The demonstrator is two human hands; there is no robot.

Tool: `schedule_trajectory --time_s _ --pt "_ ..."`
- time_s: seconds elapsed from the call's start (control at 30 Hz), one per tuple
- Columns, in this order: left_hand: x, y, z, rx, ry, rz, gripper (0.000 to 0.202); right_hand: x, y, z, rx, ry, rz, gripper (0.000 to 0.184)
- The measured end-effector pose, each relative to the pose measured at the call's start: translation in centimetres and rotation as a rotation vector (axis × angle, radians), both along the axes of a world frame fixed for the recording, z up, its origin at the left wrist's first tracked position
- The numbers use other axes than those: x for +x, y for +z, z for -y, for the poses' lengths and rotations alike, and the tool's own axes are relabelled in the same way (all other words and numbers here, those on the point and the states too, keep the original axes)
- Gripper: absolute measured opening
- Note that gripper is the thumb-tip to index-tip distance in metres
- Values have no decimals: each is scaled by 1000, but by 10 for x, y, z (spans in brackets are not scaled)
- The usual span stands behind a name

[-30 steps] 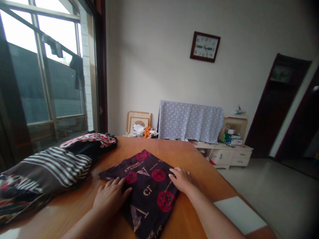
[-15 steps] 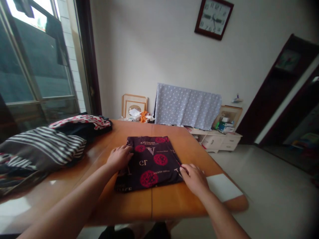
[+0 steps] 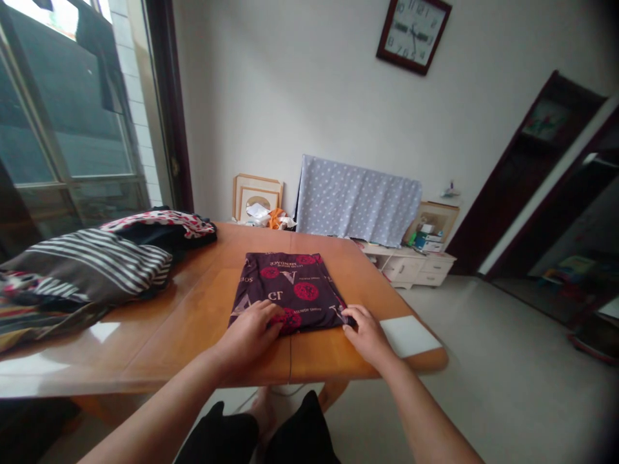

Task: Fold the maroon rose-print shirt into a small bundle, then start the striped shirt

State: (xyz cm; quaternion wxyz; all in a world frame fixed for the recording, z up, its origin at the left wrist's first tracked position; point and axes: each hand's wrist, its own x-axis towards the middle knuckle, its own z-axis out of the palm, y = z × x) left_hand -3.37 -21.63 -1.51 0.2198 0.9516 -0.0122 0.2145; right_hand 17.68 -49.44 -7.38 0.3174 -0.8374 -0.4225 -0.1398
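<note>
A dark purple garment [image 3: 278,280] with red medallions and pale lettering lies folded into a rough rectangle on the wooden table. My left hand [image 3: 254,325] rests on its near left part, fingers laid over the cloth and the thumb towards me. At the near right corner, my right hand [image 3: 366,330] has its fingertips and thumb around the garment's edge. The fabric under both hands is partly hidden.
A heap of clothes with a striped piece [image 3: 104,261] covers the table's left side. A white sheet [image 3: 409,335] lies at the right, beside my right hand. Beyond the table [image 3: 333,361] stand a low white cabinet [image 3: 411,267] and something draped with grey dotted cloth [image 3: 355,200].
My left hand has moved from the garment's left edge towards me, onto its near left part. My right hand stays at the near right corner. The view has shifted slightly.
</note>
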Motion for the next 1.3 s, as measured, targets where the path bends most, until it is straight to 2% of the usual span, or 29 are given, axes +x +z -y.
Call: schedule_trajectory --time_s 0.07,0.17,0.4,0.73,0.9,1.07,1.17,1.3 --pt "8 1 15 -12 -43 -24 16 0 0 -4 -10 18 19 31" --pt "20 0 24 -8 -46 -68 23 4 2 -9 -6 34 15 25" --pt "30 -6 24 0 74 -162 29 21 7 -16 92 13 -85 22" --pt "37 -11 23 -60 92 -133 16 16 6 -13 90 23 -109 21" --pt "42 -14 20 -99 138 -144 24 0 19 -19 71 -17 -5 19" --pt "46 -17 16 -118 138 -164 27 -35 36 -41 11 64 104 12" --pt "46 -17 16 -119 142 -159 27 -51 39 -55 -52 115 150 16" --pt "45 -15 18 -115 134 -164 29 -54 38 -67 -112 139 199 17"
